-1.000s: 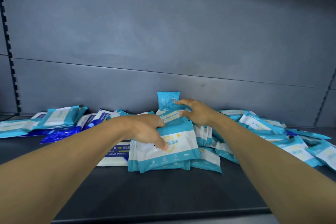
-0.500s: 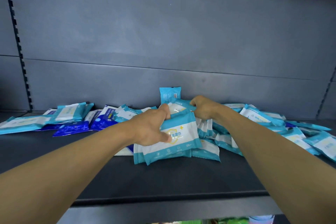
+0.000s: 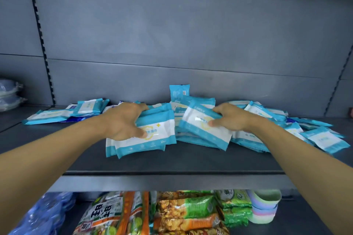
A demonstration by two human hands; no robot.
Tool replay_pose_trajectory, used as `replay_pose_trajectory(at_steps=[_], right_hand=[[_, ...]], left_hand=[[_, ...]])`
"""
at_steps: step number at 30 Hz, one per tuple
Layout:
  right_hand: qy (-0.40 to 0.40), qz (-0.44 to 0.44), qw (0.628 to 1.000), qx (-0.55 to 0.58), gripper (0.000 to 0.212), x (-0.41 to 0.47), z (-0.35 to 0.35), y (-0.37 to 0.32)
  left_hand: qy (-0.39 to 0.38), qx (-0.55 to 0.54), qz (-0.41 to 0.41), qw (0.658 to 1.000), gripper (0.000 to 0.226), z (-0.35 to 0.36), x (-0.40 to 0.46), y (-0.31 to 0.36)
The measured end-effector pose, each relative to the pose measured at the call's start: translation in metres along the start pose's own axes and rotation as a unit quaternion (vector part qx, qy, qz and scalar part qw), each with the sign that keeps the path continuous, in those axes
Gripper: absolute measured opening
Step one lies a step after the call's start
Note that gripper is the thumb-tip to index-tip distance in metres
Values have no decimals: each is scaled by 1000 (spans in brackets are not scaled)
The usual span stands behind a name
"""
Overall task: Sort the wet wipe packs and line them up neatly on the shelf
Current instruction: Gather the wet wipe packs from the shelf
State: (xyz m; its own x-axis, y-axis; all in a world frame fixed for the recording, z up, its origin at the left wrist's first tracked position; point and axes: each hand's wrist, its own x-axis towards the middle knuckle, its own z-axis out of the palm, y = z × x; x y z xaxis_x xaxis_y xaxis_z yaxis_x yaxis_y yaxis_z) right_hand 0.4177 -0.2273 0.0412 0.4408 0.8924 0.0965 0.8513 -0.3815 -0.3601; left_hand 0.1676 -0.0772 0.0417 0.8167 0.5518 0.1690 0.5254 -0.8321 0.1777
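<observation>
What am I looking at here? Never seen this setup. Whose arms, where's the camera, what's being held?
No robot here: a person wears a wide-angle camera on the head, looking forward and down, so the two bare arms are their own. They are at a dark shop shelf strewn with teal-and-white wet wipe packs. The left hand has a grip on a small stack of teal packs. The right hand holds another teal pack, tilted. One pack stands upright against the back panel. Loose packs lie at the right, some dark blue packs at the left. Snack bags sit on the shelf below.
</observation>
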Motion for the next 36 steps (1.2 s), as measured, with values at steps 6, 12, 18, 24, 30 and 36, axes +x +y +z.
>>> replay_pose_trajectory(at_steps=[6, 12, 18, 24, 30, 36], right_hand=[[44, -37, 998, -29, 16, 11, 18, -13], [-6, -27, 989, -142, 53, 55, 36, -39], [-33, 0, 986, -162, 61, 63, 43, -48], [-76, 30, 986, -147, 80, 63, 37, -51], [-90, 53, 985, -139, 65, 68, 37, -52], [-90, 85, 986, -109, 66, 65, 36, -53]], left_hand=[[-14, -6, -9, 1000, 51, 3, -9, -6], [-48, 29, -9, 998, 50, 10, -11, -12], [-64, 59, 1, 996, 57, 12, -11, -12], [-72, 47, 0, 996, 63, 10, -10, -14], [-60, 54, -7, 997, 60, 13, -9, -15], [-54, 58, -7, 997, 61, 14, -8, -14]])
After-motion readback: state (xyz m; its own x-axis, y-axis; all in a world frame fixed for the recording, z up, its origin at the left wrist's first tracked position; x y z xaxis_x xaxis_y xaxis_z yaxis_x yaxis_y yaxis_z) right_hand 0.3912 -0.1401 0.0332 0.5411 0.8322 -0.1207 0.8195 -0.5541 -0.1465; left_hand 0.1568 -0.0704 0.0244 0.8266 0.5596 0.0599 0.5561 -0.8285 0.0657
